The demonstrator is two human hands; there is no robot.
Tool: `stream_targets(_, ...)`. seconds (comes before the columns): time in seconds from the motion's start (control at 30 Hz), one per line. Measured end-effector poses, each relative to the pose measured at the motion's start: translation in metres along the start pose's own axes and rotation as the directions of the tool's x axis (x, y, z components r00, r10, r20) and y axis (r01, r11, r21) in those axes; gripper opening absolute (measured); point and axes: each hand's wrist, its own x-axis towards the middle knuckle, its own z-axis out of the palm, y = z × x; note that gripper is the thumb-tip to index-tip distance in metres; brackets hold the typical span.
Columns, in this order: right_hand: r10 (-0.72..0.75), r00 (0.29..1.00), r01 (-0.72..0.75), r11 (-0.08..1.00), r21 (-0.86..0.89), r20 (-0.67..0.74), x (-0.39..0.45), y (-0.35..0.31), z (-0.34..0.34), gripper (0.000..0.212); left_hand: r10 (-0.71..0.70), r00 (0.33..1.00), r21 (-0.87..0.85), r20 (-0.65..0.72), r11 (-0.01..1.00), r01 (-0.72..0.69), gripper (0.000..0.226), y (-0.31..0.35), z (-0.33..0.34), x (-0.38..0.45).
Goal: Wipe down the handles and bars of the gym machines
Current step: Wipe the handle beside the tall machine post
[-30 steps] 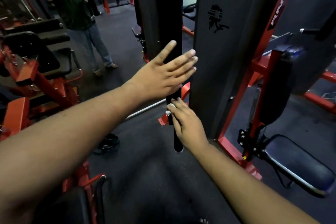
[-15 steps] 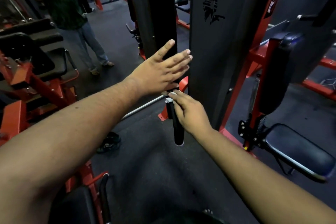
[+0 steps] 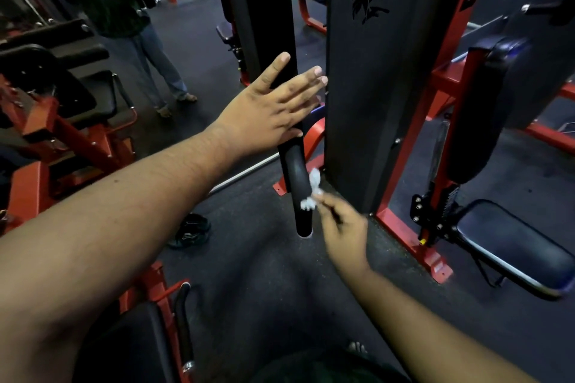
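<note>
A black rubber handle grip (image 3: 298,190) points toward me at the centre of the head view. My left hand (image 3: 273,106) lies flat with straight fingers over the handle's upper part, reaching toward the tall black column (image 3: 364,78). My right hand (image 3: 342,227) pinches a small crumpled white wipe (image 3: 312,193) against the right side of the grip, near its lower half. The grip's free end sits just left of my right hand.
A red-framed machine with a black back pad (image 3: 479,115) and a seat (image 3: 510,246) stands at right. Red machines with black pads (image 3: 62,87) crowd the left. A person in jeans (image 3: 149,56) stands at back left. A dark shoe (image 3: 189,230) lies on the floor.
My right hand has slid down the grip from just under my left hand to its lower half, and the white wipe now shows between its fingertips. My left hand has stayed flat on the handle.
</note>
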Motion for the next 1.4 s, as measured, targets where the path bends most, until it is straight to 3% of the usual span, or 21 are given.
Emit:
stream_targets(0.07, -0.108, 0.994, 0.108, 0.994, 0.008, -0.011, 0.031, -0.028, 0.003, 0.03, 0.007, 1.0, 0.011, 0.01, 1.0, -0.007, 0.067, 0.0, -0.002, 0.002)
stream_targets(0.13, -0.279, 0.946, 0.299, 0.947, -0.116, 0.163, 0.053, -0.041, 0.013, 0.039, 0.01, 1.0, 0.012, 0.008, 1.0, -0.01, 0.068, 0.002, -0.002, 0.001)
stream_targets(0.23, -0.47, 0.729, 0.668, 0.648, -0.366, 0.498, 0.057, -0.025, 0.018, 0.045, 0.005, 1.0, -0.008, -0.028, 1.0, -0.005, 0.066, 0.002, -0.005, 0.004)
stream_targets(0.37, -0.599, 0.413, 0.911, 0.284, -0.3, 0.686, 0.037, 0.014, -0.013, 0.031, 0.007, 1.0, -0.016, -0.009, 1.0, -0.007, 0.067, 0.002, -0.002, 0.004)
stream_targets(0.43, -0.549, 0.3, 0.954, 0.193, -0.231, 0.78, 0.027, 0.036, -0.029, 0.032, 0.014, 1.0, -0.021, 0.009, 1.0, -0.014, 0.066, 0.002, -0.003, 0.006)
stream_targets(0.47, -0.524, 0.273, 0.96, 0.208, -0.189, 0.807, 0.022, 0.046, -0.036, 0.033, 0.009, 1.0, -0.023, 0.01, 1.0, -0.008, 0.066, 0.003, -0.003, 0.006)
stream_targets(0.5, -0.511, 0.275, 0.95, 0.275, -0.148, 0.815, 0.019, 0.053, -0.043, 0.032, 0.002, 1.0, -0.02, 0.013, 1.0, -0.002, 0.067, 0.005, -0.003, 0.006)
stream_targets(0.57, -0.522, 0.379, 0.871, 0.48, -0.104, 0.764, 0.018, 0.046, -0.053, 0.031, -0.016, 1.0, -0.008, 0.01, 1.0, 0.016, 0.068, 0.007, -0.003, 0.005)
stream_targets(0.63, -0.544, 0.585, 0.733, 0.671, -0.106, 0.601, 0.022, 0.021, -0.05, 0.03, -0.042, 0.999, -0.004, -0.017, 0.999, 0.042, 0.067, 0.009, -0.002, 0.004)
stream_targets(0.7, -0.515, 0.798, 0.571, 0.813, -0.116, 0.314, 0.034, -0.006, -0.036, 0.026, -0.063, 0.997, -0.016, -0.039, 0.998, 0.063, 0.066, 0.009, -0.001, 0.004)
stream_targets(0.73, -0.442, 0.879, 0.465, 0.878, -0.115, 0.181, 0.043, -0.015, -0.025, 0.025, -0.072, 0.996, -0.019, -0.045, 0.997, 0.072, 0.066, 0.008, -0.001, 0.003)
stream_targets(0.8, -0.269, 0.962, 0.273, 0.959, -0.074, 0.051, 0.055, -0.025, -0.003, 0.026, -0.074, 0.996, -0.017, -0.05, 0.997, 0.074, 0.068, 0.01, -0.003, 0.003)
stream_targets(0.97, -0.087, 0.996, 0.087, 0.995, 0.058, 0.011, 0.033, -0.011, 0.017, 0.03, -0.08, 0.997, -0.025, -0.019, 0.996, 0.08, 0.067, 0.011, -0.005, 0.001)
stream_targets(1.07, -0.063, 0.998, 0.063, 0.996, 0.059, 0.015, 0.012, 0.004, 0.007, 0.034, -0.111, 0.994, -0.054, 0.009, 0.992, 0.112, 0.066, 0.012, -0.004, -0.004)
stream_targets(1.2, -0.099, 0.954, 0.122, 0.99, -0.066, 0.283, -0.016, 0.036, -0.01, 0.029, -0.185, 0.983, -0.104, 0.011, 0.977, 0.185, 0.061, 0.024, -0.003, -0.012)
stream_targets(1.27, -0.065, 0.943, 0.104, 0.989, -0.103, 0.325, -0.009, 0.039, -0.018, 0.028, -0.211, 0.977, -0.108, 0.022, 0.971, 0.212, 0.059, 0.036, -0.002, -0.018)
stream_targets(1.4, 0.094, 0.969, -0.135, 0.977, 0.168, 0.23, 0.042, 0.008, -0.004, 0.032, -0.309, 0.946, -0.096, 0.102, 0.943, 0.318, 0.062, 0.06, -0.006, -0.026)
